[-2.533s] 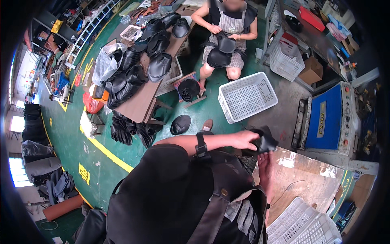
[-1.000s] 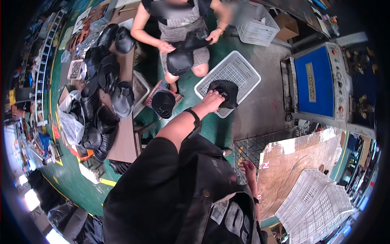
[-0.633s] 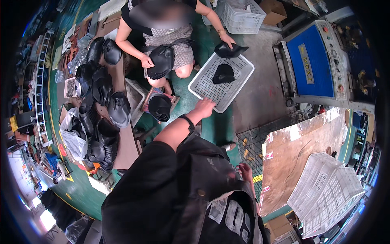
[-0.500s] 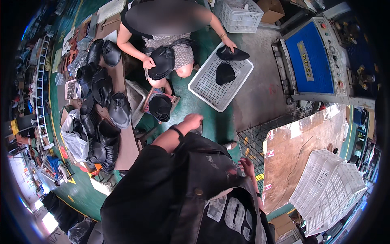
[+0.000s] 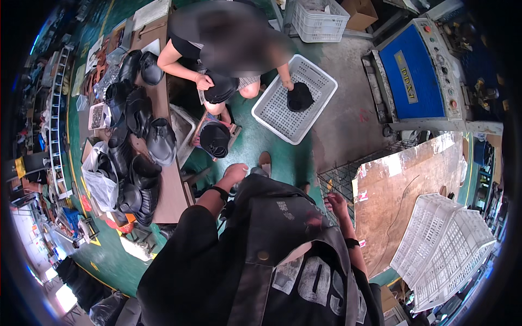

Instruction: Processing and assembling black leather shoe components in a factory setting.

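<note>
My left hand (image 5: 235, 173) is curled closed in front of the dark apron (image 5: 272, 217), with nothing visible in it. On the other side of the apron, my right hand (image 5: 336, 203) hangs with loosely bent, parted fingers and holds nothing I can see. Beyond my left hand, a black shoe upper (image 5: 215, 138) rests on a low stool. A seated person keeps one hand (image 5: 204, 82) on a stack of black shoe uppers (image 5: 220, 89) on the lap. That person's other hand reaches into a white plastic basket (image 5: 266, 111), touching black uppers (image 5: 300, 99) inside.
Black shoes (image 5: 161, 141) crowd the long table (image 5: 168, 190) at left. A machine with a blue panel (image 5: 405, 70) stands at right. Nearer are a wire rack (image 5: 340, 179), a worn board (image 5: 391, 190) and stacked white crates (image 5: 435, 244). A shoe-clad foot (image 5: 265, 160) shows ahead.
My left hand has drawn back to the left, and my right hand has moved slightly forward. The seated person has leaned down, lowering the upper in that hand into the basket.
</note>
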A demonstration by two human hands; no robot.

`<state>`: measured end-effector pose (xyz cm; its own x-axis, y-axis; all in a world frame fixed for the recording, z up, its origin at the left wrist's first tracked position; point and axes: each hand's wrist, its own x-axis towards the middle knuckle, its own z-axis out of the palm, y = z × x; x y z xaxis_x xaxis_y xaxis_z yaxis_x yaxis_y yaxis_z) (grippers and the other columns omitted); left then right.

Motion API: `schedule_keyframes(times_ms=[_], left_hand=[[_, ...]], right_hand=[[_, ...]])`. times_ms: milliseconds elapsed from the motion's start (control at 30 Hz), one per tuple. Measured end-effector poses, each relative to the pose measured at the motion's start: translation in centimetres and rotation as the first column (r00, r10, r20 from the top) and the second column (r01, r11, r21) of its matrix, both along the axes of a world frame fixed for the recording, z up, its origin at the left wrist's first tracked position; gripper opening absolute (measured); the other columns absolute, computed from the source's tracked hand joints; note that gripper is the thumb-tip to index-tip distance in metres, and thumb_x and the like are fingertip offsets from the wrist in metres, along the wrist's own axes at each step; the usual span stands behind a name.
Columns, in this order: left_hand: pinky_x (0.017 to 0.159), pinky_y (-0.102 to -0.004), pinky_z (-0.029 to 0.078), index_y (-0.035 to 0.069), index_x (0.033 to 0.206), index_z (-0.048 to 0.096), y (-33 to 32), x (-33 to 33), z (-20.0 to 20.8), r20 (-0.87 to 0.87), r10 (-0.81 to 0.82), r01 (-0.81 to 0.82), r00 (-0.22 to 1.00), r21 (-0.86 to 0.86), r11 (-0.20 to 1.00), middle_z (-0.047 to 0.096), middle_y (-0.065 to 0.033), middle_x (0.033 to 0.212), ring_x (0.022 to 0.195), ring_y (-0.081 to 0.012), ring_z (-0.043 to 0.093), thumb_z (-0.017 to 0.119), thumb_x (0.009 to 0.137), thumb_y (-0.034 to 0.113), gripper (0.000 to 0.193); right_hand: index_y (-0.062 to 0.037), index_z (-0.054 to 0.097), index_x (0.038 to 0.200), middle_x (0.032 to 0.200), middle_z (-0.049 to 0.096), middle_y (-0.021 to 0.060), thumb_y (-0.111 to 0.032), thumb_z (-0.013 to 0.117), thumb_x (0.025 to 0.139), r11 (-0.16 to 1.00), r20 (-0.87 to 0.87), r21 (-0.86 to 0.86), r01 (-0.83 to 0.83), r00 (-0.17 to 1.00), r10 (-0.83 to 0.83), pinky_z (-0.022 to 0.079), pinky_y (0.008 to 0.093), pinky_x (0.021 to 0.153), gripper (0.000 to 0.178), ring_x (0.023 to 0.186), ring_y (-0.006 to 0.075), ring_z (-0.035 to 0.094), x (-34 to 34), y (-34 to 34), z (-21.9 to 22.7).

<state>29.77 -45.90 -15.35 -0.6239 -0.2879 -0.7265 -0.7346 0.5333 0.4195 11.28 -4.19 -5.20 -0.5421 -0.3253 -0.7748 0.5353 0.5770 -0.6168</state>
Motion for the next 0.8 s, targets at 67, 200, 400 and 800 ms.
schedule_keyframes(times_ms=[67,200,400,800], left_hand=[[0.082,-0.0369,0.047,0.012,0.101,0.064,1.4,-2.0,0.1,-0.081,-0.009,0.008,0.997,-0.006,1.0,0.063,-0.0118,0.1,0.095,-0.0275,0.06,0.055,0.076,0.022,0.029],[0.078,-0.0352,0.047,0.012,0.102,0.063,4.5,-5.5,4.1,-0.158,0.167,-0.145,0.973,0.143,0.979,0.064,-0.0116,0.098,0.089,-0.0257,0.061,0.054,0.078,0.019,0.027],[0.071,-0.0328,0.047,0.01,0.103,0.062,7.5,-4.7,5.1,-0.187,0.149,-0.115,0.971,0.18,0.977,0.063,-0.0098,0.091,0.08,-0.0219,0.06,0.054,0.077,0.013,0.027],[0.063,-0.0294,0.05,0.006,0.103,0.062,16.1,2.0,3.9,-0.068,0.128,-0.119,0.989,0.122,0.985,0.064,-0.0084,0.079,0.067,-0.0164,0.062,0.058,0.076,0.009,0.028]], right_hand=[[-0.005,0.055,0.109,0.089,0.065,0.0045,-0.02,0.055,0.087,1.0,0.022,-0.024,0.005,1.0,-0.005,0.046,0.0242,0.06,0.026,0.073,0.0121,0.062,0.0,1.4,-0.6],[-0.0041,0.055,0.108,0.089,0.065,0.0047,-0.019,0.055,0.087,0.998,0.014,-0.059,0.026,1.0,-0.025,0.046,0.0217,0.056,0.026,0.071,0.0116,0.062,-0.8,4.4,-1.3],[-0.0032,0.052,0.107,0.091,0.064,0.0079,-0.014,0.052,0.09,0.996,-0.006,-0.074,0.045,0.999,-0.046,0.05,0.0228,0.055,0.02,0.064,0.0101,0.058,-0.4,10.0,-3.8],[-0.0045,0.056,0.104,0.089,0.065,0.005,-0.02,0.056,0.086,0.997,0.029,-0.078,0.024,0.999,-0.022,0.047,0.0252,0.058,0.023,0.071,0.0134,0.061,1.8,16.7,-2.3]])
